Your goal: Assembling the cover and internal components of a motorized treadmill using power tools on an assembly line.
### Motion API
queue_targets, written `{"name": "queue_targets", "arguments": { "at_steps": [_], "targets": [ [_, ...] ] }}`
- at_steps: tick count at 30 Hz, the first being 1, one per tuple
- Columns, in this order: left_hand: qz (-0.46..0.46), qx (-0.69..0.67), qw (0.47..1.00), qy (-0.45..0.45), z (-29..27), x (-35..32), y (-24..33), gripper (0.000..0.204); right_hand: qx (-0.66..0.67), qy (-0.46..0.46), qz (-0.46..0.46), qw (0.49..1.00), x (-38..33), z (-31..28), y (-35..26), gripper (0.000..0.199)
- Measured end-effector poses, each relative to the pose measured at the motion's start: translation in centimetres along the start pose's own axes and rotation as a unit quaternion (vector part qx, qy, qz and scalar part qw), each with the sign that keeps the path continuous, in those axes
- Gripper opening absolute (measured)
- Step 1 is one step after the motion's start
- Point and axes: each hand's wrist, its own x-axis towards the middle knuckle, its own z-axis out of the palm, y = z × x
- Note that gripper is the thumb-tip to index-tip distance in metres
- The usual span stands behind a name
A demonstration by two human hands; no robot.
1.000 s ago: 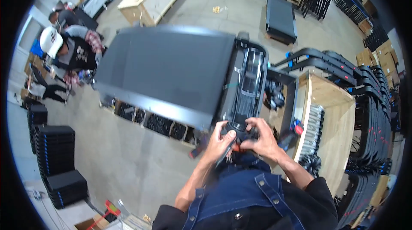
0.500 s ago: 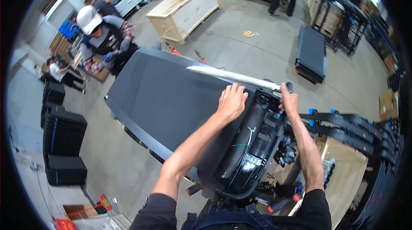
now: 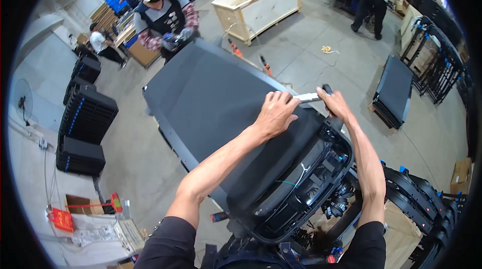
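Observation:
A treadmill with a dark flat running deck [image 3: 211, 88] lies in front of me, its black motor end [image 3: 301, 188] near me with inner parts and wires exposed. At the deck's far right corner, my right hand [image 3: 335, 104] is closed on the black end of a silver strip [image 3: 307, 98]. My left hand [image 3: 275, 114] is closed over the strip's other visible part, fingers bent, just above the deck surface. Beyond the left hand, the rest of the strip cannot be made out.
A co-worker in a white cap [image 3: 163, 13] stands at the deck's far end. Behind are a wooden crate [image 3: 256, 13], orange-handled tools [image 3: 265, 65] and stacked dark panels [image 3: 394, 91]. Black covers [image 3: 90, 118] are piled at left; black frames [image 3: 416, 183] stand at right.
My left hand has come up from the deck edge onto the strip. The long silver length that showed earlier is now mostly out of sight. My view has shifted, so the scene sits differently.

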Motion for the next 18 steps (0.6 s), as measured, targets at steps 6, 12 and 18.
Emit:
{"name": "queue_targets", "arguments": {
  "at_steps": [6,12,18],
  "targets": [
    [-0.319,-0.032,0.947,0.029,-11.4,-17.7,4.0,0.019,-0.146,-0.176,-0.103,0.968,0.4,3.2,-6.7,0.071],
    [-0.531,-0.33,0.772,-0.112,-11.7,-34.1,11.4,0.024,-0.127,-0.151,-0.106,0.975,-0.2,5.1,-5.2,0.069],
    [-0.641,-0.394,0.657,0.046,-8.0,-34.3,13.6,0.021,-0.009,-0.047,-0.033,0.998,-4.3,2.6,-0.8,0.078]
  ]
}}
